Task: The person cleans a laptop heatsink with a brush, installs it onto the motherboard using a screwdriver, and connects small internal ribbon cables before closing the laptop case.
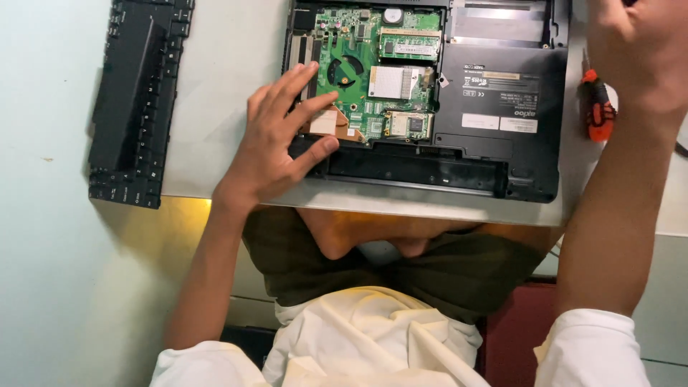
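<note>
Here, opened laptop (494, 100) lies underside-up on table (229, 64), green board (373, 72) exposed. Left hand (276, 140) open, fingers spread, fingertips resting on board's left edge, grasping nothing. Right hand (641, 50) at top right, partly cut off; grip unclear. Orange screwdriver (596, 107) beside laptop. Loose keyboard (140, 100) well left.

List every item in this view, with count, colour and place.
laptop base: one, black, underside up with cover off, top centre of the table.
circuit board: one, green, exposed inside the laptop base.
keyboard: one, black, detached, lying at the left.
screwdriver: one, orange and black handle, right of the laptop base.
table: one, pale grey, beneath everything.
left hand: one, fingers spread on the laptop base's left edge.
right hand: one, raised at top right, above the screwdriver; grip unclear.
</note>
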